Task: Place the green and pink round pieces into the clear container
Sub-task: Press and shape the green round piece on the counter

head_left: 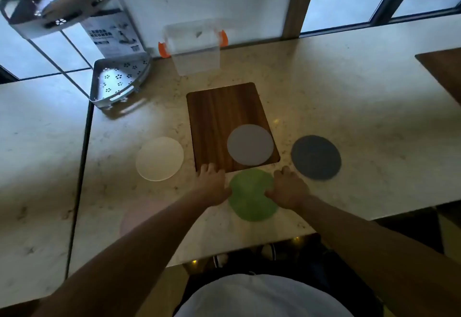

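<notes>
A person stands at the near edge of a pale stone worktop (349, 87), both bare arms reaching forward. The green round piece (252, 195) lies flat near that edge, and the hands press in on it from either side: the left hand (212, 184) on its left rim, the right hand (290, 188) on its right rim. The hands are apart with fingers spread, touching the piece but not closed around it; the disc looks pinched inward where they meet it, so it is probably soft.

The pink round piece (139, 217) lies faint and partly under the left forearm, toward the near left corner. The clear container (195, 51), with orange clips, stands open at the far edge, well apart from both pieces, beyond a wooden board (219, 114) carrying a light grey disc (250, 144).

To lift well, the fingers likely need to slide under the rim, since the thin piece sits flush. Bending it gently should help it fit the container's mouth.
</notes>
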